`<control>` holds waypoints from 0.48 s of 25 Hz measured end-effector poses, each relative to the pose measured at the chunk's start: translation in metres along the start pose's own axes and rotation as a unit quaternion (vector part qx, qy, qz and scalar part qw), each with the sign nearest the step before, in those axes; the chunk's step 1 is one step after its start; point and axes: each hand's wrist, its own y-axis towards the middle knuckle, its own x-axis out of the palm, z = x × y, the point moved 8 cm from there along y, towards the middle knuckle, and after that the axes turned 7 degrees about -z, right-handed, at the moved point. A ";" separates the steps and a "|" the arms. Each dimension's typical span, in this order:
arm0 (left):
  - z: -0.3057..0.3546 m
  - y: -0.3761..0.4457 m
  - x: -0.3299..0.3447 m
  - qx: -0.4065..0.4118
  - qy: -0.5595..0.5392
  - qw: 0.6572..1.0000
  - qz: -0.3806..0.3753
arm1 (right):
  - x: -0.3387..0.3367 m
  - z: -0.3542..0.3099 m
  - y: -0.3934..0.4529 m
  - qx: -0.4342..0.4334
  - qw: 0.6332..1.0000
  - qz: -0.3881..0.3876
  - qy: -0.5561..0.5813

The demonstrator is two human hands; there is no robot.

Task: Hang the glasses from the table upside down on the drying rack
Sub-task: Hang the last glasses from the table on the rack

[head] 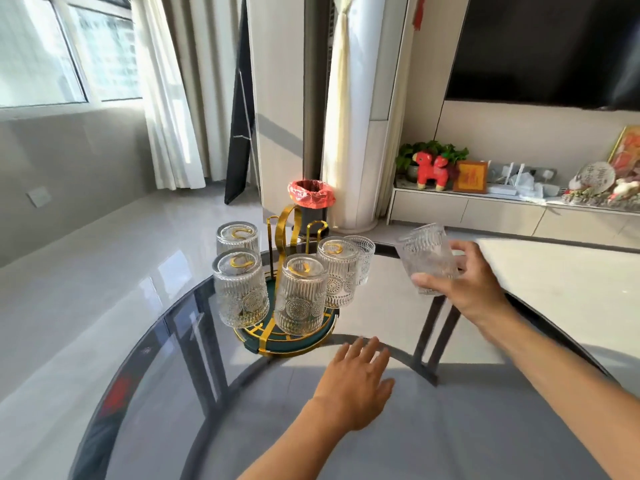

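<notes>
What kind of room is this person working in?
Most likely a home living room: a large dark television hangs above a low cabinet with ornaments, curtains frame the window, and a glass table holds the drying rack.

1. Drying rack (pixel 277 336) stands on the desk (pixel 346 445), ahead-left of the left hand (pixel 356 382)
2. Four upturned glasses (pixel 300 295) hang on it
3. Raised glass (pixel 426 258) sits in the right hand (pixel 474 282), right of the rack
</notes>
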 end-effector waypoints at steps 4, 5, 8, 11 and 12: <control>0.031 -0.050 -0.086 0.088 -0.026 0.986 0.137 | -0.011 -0.091 0.008 -0.063 0.993 0.081 0.054; 0.028 -0.067 -0.115 0.100 -0.046 0.976 0.190 | -0.006 -0.105 0.011 -0.065 0.992 0.077 0.072; -0.011 -0.115 -0.184 0.083 -0.099 0.938 0.323 | 0.017 -0.128 0.023 -0.032 0.996 0.040 0.072; -0.076 -0.129 -0.212 -0.024 -0.126 0.918 0.375 | 0.032 -0.136 0.032 -0.018 0.997 0.066 0.048; -0.091 -0.125 -0.212 -0.053 -0.122 0.923 0.362 | 0.037 -0.139 0.034 -0.021 0.996 0.075 0.047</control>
